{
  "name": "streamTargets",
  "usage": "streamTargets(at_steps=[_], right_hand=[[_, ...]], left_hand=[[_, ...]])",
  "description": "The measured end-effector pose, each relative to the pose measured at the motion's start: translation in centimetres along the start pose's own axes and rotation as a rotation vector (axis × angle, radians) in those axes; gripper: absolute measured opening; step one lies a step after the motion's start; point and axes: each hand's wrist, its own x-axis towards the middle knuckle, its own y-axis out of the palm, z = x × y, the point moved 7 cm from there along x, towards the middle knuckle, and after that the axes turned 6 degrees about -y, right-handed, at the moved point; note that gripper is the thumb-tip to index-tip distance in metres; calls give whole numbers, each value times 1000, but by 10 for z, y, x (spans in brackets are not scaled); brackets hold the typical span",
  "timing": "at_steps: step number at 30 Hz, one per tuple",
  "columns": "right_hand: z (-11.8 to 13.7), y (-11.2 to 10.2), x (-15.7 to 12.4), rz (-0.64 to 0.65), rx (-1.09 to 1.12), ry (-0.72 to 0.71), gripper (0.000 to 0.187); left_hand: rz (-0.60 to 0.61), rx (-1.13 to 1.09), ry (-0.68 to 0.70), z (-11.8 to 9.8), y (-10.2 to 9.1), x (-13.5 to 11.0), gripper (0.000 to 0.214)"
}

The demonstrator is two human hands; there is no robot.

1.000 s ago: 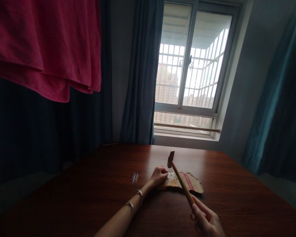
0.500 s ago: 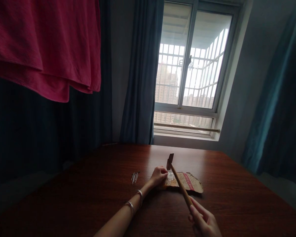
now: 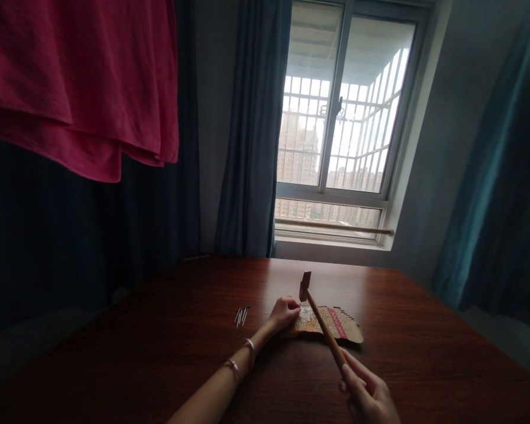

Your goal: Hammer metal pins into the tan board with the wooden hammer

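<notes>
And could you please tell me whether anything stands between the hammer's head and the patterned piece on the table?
Possibly the left hand, which sits at the left end of the patterned piece, close to the hammer's head; nothing else visible does.

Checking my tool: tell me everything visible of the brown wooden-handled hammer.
The brown wooden-handled hammer has a long, straight shaft and a small, dark head, apparently metal, one flat end upward. The bare right hand grips the lower shaft; the hammer slants up and leftward, overlapping the tan, spotted, pink-banded sheet in view. Its head appears near the left hand; contact there is unclear.
</notes>
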Motion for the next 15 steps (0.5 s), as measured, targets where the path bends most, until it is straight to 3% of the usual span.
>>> streamTargets(at_steps=[9, 15], right_hand=[[-2, -3, 0, -10, -2, -2, 74], [15, -36, -3, -146, -156, -110, 74]], left_hand=[[4, 9, 0, 1, 1, 0, 18], [3, 3, 0, 4, 3, 1, 18]])
